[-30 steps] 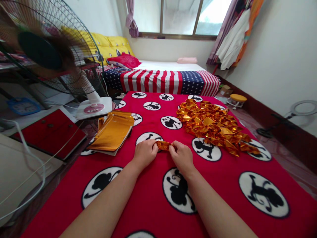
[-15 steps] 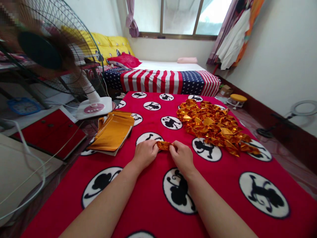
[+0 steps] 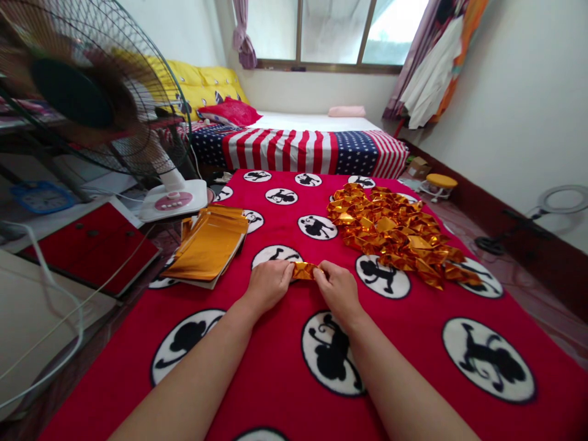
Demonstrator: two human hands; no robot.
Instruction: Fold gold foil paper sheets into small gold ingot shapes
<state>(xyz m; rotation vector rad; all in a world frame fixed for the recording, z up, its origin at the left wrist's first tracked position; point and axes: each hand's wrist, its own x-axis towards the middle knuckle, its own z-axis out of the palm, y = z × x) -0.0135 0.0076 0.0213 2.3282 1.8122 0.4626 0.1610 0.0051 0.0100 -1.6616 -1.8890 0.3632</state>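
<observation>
My left hand (image 3: 269, 285) and right hand (image 3: 339, 291) both pinch one gold foil strip (image 3: 304, 270), low over the blanket (image 3: 257, 367). Thin foil: pulling hard could tear it. Sheet stack (image 3: 209, 245) at 10 o'clock; draught from the fan (image 3: 87, 92) might scatter it. Folded pile (image 3: 395, 233), 1 o'clock.

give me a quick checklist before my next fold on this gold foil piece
1. Grip: left hand and right hand each pinch one end of the gold foil piece: ok.
2. Creases lined up: hidden in the grip: cannot tell.
3. Bare red blanket around the hands: ok.
4. Apart from the pile of folded gold pieces, which lies to the right: ok.
5. The stack of gold sheets sits beside the spinning fan, nothing weighing it down: probably not ok.
</observation>
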